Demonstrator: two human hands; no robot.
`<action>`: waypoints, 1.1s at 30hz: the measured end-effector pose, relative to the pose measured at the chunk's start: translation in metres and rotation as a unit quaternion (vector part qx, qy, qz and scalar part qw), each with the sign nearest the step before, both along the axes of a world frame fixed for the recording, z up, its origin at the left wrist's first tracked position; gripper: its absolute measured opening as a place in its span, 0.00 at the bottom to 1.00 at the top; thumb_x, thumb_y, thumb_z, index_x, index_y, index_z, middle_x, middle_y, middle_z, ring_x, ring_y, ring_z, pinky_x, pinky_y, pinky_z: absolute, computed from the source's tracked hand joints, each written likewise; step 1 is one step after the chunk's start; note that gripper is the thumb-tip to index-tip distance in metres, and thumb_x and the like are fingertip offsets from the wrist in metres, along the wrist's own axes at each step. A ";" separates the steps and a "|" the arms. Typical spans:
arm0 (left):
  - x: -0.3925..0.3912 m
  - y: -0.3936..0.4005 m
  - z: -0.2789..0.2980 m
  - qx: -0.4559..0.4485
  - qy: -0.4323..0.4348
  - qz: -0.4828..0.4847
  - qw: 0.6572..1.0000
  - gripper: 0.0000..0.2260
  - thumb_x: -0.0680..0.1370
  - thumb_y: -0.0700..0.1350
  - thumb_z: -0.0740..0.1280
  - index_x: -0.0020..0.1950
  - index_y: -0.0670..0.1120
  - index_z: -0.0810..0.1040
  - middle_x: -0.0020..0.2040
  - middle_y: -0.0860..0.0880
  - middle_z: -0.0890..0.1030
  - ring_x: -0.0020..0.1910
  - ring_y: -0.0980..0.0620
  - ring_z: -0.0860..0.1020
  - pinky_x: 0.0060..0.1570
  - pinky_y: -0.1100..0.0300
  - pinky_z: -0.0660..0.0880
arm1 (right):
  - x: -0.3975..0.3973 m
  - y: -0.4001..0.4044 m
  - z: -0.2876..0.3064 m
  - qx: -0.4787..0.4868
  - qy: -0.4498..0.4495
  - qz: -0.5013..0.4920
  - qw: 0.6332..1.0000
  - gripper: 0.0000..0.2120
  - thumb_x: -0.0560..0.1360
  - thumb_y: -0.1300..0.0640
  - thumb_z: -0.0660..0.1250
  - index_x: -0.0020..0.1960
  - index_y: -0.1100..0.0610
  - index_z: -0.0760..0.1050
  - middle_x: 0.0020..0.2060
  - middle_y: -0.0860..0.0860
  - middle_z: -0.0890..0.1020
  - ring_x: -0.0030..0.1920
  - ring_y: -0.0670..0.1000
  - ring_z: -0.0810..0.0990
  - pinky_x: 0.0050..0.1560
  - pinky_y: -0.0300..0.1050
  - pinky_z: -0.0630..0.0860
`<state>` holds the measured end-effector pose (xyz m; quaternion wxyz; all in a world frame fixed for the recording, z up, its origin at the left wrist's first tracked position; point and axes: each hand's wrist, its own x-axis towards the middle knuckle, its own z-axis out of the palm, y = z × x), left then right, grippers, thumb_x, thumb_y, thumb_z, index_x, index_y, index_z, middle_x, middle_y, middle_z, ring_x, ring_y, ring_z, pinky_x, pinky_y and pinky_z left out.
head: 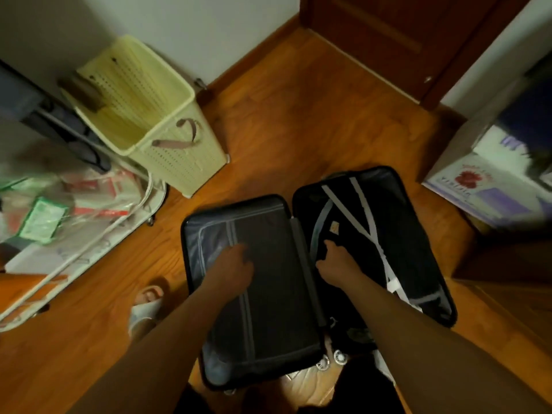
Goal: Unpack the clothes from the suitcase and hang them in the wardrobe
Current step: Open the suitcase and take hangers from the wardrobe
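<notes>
A black suitcase [302, 243] lies open flat on the wooden floor in front of me. Its left half is covered by a dark fabric divider [274, 294] with grey stripes. The right half holds dark clothes [400, 234] under crossed white straps [360, 224]. My left hand [234, 265] rests on the divider, fingers bent at the tips. My right hand [337, 259] reaches into the right half near the hinge, its fingers curled into the dark clothes; what they hold is hard to make out in the dim light.
A cream perforated laundry basket [167, 124] stands at the back left. A white wire rack [98, 234] with plastic bags fills the left edge. A printed cardboard box [484, 186] sits at the right, a dark wooden door [388, 40] behind. My slippered foot [146, 306] is left of the suitcase.
</notes>
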<state>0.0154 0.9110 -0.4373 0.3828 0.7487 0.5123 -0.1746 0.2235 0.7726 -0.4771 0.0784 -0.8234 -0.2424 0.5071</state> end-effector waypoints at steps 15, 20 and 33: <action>-0.055 0.159 -0.013 -0.061 -0.032 -0.353 0.933 0.27 0.80 0.49 0.63 0.79 0.51 0.62 0.74 0.43 0.71 0.70 0.42 0.72 0.70 0.48 0.69 | -0.205 0.080 0.046 -0.070 -0.124 -0.361 0.922 0.32 0.80 0.52 0.60 0.81 0.51 0.51 0.75 0.59 0.59 0.74 0.65 0.61 0.72 0.56 0.61; -0.101 0.177 -0.076 -0.046 0.033 -0.375 0.925 0.30 0.78 0.53 0.63 0.80 0.54 0.60 0.76 0.43 0.69 0.72 0.41 0.70 0.70 0.48 0.69 | -0.304 0.062 -0.025 -0.094 -0.057 -0.395 0.912 0.33 0.81 0.53 0.59 0.81 0.52 0.49 0.77 0.58 0.57 0.74 0.65 0.61 0.72 0.55 0.62; -0.159 0.209 -0.293 0.033 0.092 -0.443 0.891 0.35 0.81 0.53 0.65 0.82 0.59 0.48 0.80 0.43 0.51 0.75 0.36 0.61 0.75 0.45 0.62 | -0.451 0.056 -0.268 -0.110 -0.009 -0.516 0.849 0.40 0.79 0.43 0.64 0.81 0.44 0.41 0.81 0.56 0.42 0.80 0.63 0.45 0.77 0.61 0.53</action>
